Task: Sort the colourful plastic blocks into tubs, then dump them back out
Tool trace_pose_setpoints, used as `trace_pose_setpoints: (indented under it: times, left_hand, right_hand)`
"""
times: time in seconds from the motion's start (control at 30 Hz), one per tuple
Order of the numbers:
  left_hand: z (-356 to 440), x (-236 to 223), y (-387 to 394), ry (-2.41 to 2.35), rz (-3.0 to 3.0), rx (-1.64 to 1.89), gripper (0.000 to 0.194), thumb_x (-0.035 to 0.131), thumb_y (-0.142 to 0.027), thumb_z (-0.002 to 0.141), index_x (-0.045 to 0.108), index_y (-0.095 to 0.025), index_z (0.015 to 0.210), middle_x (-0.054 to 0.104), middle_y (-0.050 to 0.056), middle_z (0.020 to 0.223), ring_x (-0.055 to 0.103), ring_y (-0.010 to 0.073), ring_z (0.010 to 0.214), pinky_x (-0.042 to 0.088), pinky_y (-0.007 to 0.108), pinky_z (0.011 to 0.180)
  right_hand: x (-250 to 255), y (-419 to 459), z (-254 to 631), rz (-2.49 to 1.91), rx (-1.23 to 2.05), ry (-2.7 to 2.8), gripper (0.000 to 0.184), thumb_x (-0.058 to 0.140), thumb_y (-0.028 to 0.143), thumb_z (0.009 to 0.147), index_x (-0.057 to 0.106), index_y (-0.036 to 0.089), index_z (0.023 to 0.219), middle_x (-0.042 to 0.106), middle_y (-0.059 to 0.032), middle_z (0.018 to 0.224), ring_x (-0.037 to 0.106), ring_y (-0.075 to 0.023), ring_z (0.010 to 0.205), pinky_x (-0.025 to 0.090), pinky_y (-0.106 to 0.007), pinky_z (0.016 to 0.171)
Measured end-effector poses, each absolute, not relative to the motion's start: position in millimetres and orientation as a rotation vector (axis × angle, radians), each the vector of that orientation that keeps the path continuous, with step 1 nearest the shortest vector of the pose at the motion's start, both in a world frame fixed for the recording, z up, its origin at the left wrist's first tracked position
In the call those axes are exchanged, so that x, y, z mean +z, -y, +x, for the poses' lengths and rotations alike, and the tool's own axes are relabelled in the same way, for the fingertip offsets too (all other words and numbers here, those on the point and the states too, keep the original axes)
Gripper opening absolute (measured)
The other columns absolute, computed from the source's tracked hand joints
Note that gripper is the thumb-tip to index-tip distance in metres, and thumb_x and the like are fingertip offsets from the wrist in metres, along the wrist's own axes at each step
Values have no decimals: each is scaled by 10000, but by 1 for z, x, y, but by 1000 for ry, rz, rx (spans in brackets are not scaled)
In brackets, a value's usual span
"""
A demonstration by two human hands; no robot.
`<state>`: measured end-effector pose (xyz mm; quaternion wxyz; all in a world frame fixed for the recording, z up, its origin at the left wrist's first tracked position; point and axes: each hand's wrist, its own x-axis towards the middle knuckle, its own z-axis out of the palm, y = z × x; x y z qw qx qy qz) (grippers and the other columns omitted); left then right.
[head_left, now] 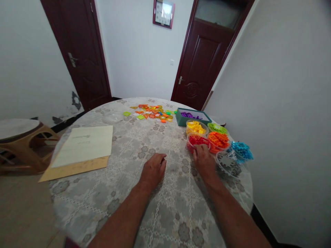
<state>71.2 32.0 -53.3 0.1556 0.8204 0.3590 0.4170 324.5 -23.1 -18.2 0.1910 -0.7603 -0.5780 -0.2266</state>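
My right hand (204,159) is at the near side of a clear round tub of red plastic pieces (198,140). Its fingers are bent together at the rim, and their tips are partly hidden, so what they pinch does not show. On the tablecloth, left of the tub, rests my left hand (154,168) with its fingers curled in. Whether anything is inside that hand is hidden. Around the red tub stand tubs of yellow pieces (196,127), orange pieces (218,139), green pieces (216,128), grey pieces (230,164) and blue pieces (241,150).
A green box (181,119) with purple pieces (190,115) stands behind the tubs. Mixed coloured pieces (152,112) lie scattered at the table's far side, near a clear lid (113,118). Pale paper (85,144) overlaps brown card (77,173) at left. A stool (26,144) stands beside the table.
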Motion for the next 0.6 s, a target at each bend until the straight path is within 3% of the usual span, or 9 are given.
trace_pose_setpoints:
  times: [0.33, 0.6]
  left_hand:
    - [83, -63, -21, -1037, 2257, 1189, 249, 536, -152, 950, 698, -192, 1136, 754, 95, 1010, 736, 232, 947, 616, 396, 885]
    - [78, -66, -27, -1075, 2162, 1265, 296, 525, -194, 959, 686, -258, 1199, 743, 147, 1057, 735, 285, 996, 626, 494, 892]
  right_hand:
    - [-42, 21, 342, -2025, -689, 1668, 192, 486, 230, 1061, 666, 203, 1120, 669, -94, 1082, 655, -188, 836, 411, -278, 589]
    - [-50, 15, 345, -1823, -620, 1654, 263, 460, 231, 1012, 717, 272, 1048, 694, -133, 1013, 663, -272, 816, 464, -375, 549]
